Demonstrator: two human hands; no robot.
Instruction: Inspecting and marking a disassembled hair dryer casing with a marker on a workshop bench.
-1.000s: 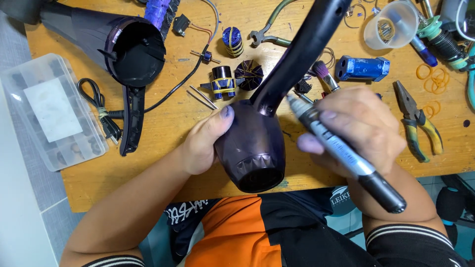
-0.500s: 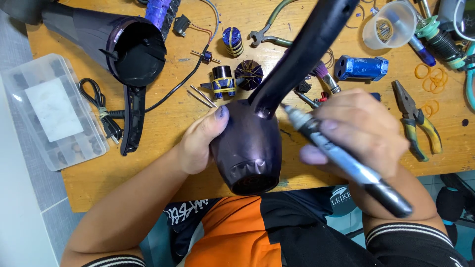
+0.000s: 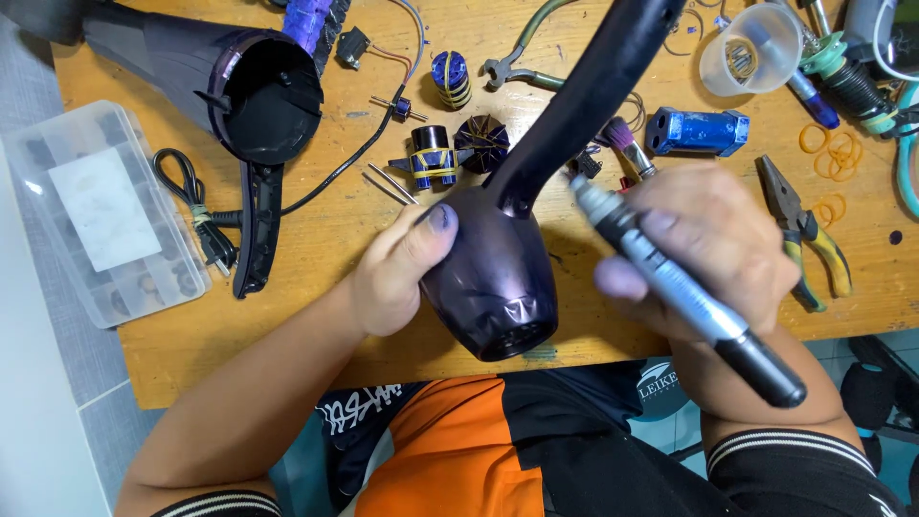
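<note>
My left hand (image 3: 397, 273) grips the rounded dark purple hair dryer shell (image 3: 498, 278), its handle rising toward the top of the view. My right hand (image 3: 708, 254) holds a silver and black pen-shaped screwdriver (image 3: 680, 287), tip pointing at the shell where handle meets body. The other half of the dryer housing (image 3: 239, 91) lies open at the upper left of the wooden table (image 3: 287, 325), with a black cable (image 3: 191, 206) beside it.
A clear plastic parts box (image 3: 100, 211) sits at the left edge. Small motor parts (image 3: 431, 158), a fan wheel (image 3: 481, 142), a blue component (image 3: 697, 131), a clear cup (image 3: 751, 48), pliers (image 3: 804, 235), a wrench (image 3: 522, 57) and orange rubber bands (image 3: 833, 153) are scattered behind.
The screwdriver tip has moved a little closer to the shell's handle joint. The shell has tilted slightly in my left hand.
</note>
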